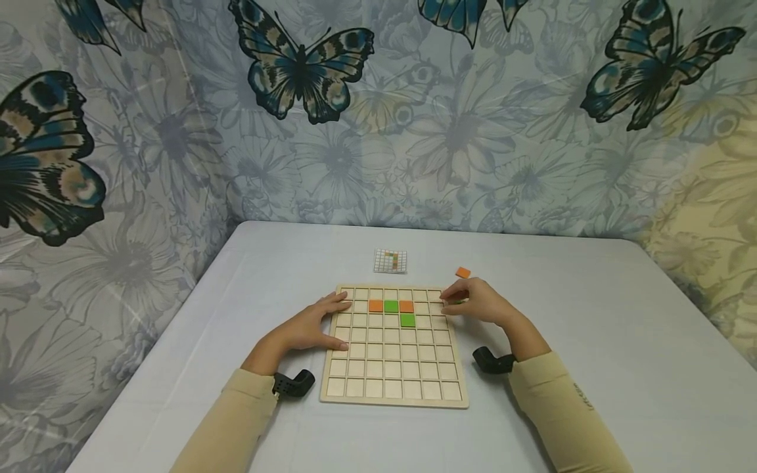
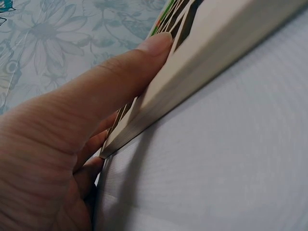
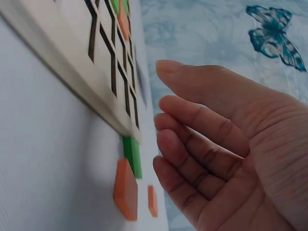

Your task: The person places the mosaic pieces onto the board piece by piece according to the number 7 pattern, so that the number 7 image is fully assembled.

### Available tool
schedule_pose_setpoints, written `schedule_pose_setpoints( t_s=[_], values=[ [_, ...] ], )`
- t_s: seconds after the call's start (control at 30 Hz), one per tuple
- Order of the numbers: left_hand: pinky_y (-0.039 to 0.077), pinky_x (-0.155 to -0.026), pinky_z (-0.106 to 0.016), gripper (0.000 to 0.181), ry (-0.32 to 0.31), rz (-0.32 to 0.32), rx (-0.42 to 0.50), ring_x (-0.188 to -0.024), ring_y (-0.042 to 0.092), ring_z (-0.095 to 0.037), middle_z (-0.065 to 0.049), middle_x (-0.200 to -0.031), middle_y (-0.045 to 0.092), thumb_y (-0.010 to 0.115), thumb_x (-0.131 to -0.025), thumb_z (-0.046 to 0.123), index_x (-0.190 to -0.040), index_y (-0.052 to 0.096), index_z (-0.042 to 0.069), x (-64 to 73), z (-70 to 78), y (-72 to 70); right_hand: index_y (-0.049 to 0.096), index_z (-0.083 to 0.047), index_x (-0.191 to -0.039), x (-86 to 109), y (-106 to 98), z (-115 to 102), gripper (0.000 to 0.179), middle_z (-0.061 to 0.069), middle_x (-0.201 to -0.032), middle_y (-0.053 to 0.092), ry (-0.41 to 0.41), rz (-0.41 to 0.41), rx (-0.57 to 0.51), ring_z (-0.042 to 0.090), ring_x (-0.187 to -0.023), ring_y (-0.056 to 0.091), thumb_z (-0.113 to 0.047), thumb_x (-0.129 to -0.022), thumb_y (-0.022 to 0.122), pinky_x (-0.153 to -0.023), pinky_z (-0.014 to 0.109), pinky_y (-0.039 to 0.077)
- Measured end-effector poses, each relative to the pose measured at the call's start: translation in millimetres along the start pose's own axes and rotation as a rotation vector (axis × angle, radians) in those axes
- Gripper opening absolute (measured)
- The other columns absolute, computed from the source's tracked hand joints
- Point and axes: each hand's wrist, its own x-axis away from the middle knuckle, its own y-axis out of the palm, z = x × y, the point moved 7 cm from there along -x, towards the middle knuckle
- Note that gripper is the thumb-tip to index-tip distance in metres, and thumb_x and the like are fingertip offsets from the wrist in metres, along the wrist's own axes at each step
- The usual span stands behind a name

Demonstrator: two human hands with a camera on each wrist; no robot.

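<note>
A wooden grid board lies on the table. Two orange tiles and a green tile sit in a row near its far side, with another green tile below the right orange one. My left hand rests spread along the board's left edge, its thumb lying over the rim. Over the board's far right edge hovers my right hand, fingers loosely bent and holding nothing. Beside the board near it lie a green tile and an orange tile, largely hidden by the hand in the head view.
Beyond the board lies a small card printed with a coloured grid. Another loose orange tile lies past my right hand. Black wrist devices are on both wrists. A butterfly-patterned backdrop rises behind the white table.
</note>
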Motion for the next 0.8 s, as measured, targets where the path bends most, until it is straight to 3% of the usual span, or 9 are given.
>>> schedule_pose_setpoints(
  t_s=[0.2, 0.47, 0.8],
  values=[
    [0.017, -0.114, -0.056, 0.086, 0.005, 0.005, -0.001, -0.145, 0.01, -0.029, 0.001, -0.156, 0.021, 0.081, -0.068, 0.042, -0.141, 0.042, 0.017, -0.5, -0.6, 0.6, 0.067, 0.002, -0.106, 5.6, -13, 15, 0.036, 0.018, -0.108, 0.065, 0.053, 0.026, -0.008, 0.031, -0.101, 0.062, -0.021, -0.079, 0.075, -0.085, 0.04, 0.052],
    [0.016, -0.114, -0.055, 0.086, 0.006, 0.004, 0.003, -0.146, 0.009, -0.029, 0.001, -0.156, 0.021, 0.081, -0.068, 0.041, -0.141, 0.042, 0.017, -0.4, -0.7, 0.4, 0.068, 0.001, -0.103, 8.7, -24, 36, 0.039, 0.016, -0.103, 0.067, 0.123, 0.053, 0.043, 0.022, -0.093, 0.062, -0.026, -0.076, 0.077, -0.08, 0.033, 0.051],
    [0.015, -0.114, -0.056, 0.087, 0.001, 0.006, 0.011, -0.146, 0.008, -0.028, 0.001, -0.156, 0.02, 0.08, -0.068, 0.042, -0.142, 0.041, 0.017, 0.9, 0.4, 0.1, 0.069, 0.002, -0.094, 10.3, -24, 47, 0.03, 0.008, -0.087, 0.066, 0.13, 0.054, 0.028, 0.012, -0.075, 0.055, -0.019, -0.074, 0.078, -0.066, 0.023, 0.047]
  ],
)
